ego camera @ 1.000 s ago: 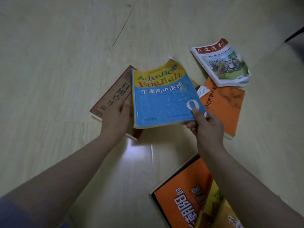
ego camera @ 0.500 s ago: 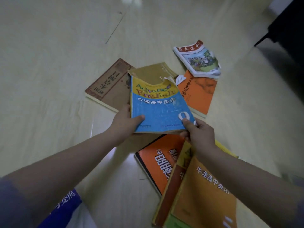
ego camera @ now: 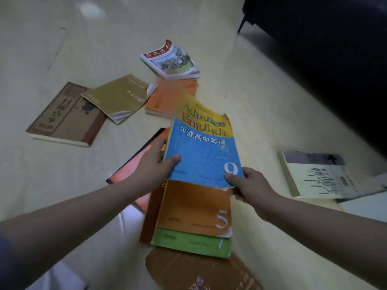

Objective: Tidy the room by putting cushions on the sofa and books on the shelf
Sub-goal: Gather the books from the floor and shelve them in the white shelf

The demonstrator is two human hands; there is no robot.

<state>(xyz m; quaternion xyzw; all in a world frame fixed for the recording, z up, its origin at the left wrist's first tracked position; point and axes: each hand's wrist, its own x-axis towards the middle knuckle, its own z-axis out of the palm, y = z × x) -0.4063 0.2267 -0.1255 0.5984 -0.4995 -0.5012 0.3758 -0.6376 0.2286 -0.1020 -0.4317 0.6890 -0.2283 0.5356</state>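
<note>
While both hands hold it, the blue-and-yellow textbook [ego camera: 203, 151] sits in the middle of the view, above a stack of books on the floor [ego camera: 62, 174]. The left hand [ego camera: 152, 166] grips its left edge, thumb curled onto the cover and fingers underneath. The right hand [ego camera: 249, 185] pinches the near right corner, thumb pressed beside the large white 9. The book's near edge overlaps the orange textbook [ego camera: 194, 210] marked 5; whether the two touch cannot be told. That orange textbook lies on a green textbook [ego camera: 188, 241], which pokes out on the near side. Nearer still lies a brown book [ego camera: 199, 273], partly under the green one. To the left of the stack, an orange-and-black book [ego camera: 134, 164] lies partly under the left hand.

Farther off, a brown-covered book [ego camera: 65, 116] lies at the left, with an olive book [ego camera: 117, 97] overlapping its right edge. Just right of the olive one lies an orange book [ego camera: 167, 97], and an illustrated book with a red band [ego camera: 169, 59] rests on its far end. At the right, well apart from the stack, lies a pale book with dark calligraphy [ego camera: 314, 174]. Dark furniture [ego camera: 324, 49] fills the far right corner.
</note>
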